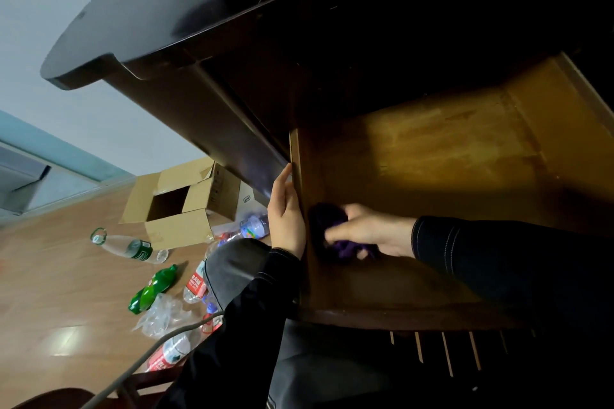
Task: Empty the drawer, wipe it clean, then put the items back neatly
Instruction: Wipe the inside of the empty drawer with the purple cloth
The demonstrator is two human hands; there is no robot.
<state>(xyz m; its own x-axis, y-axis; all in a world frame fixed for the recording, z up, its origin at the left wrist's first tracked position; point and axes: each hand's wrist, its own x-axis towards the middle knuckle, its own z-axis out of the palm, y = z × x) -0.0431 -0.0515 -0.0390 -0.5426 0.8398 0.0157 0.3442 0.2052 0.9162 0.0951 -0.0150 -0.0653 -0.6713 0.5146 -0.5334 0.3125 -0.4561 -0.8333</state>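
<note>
Right hand grips a crumpled purple cloth at the left wall of the brown wooden drawer; left hand rests outside that wall, fingers straight.

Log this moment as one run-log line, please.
stage: wiping | right hand: grips purple cloth on drawer floor, near left wall | left hand: flat against drawer's left wall | drawer: no items seen inside

The floor is light brown wood with a shiny spot. The wall is pale. A dark counter sticks out above.
</note>
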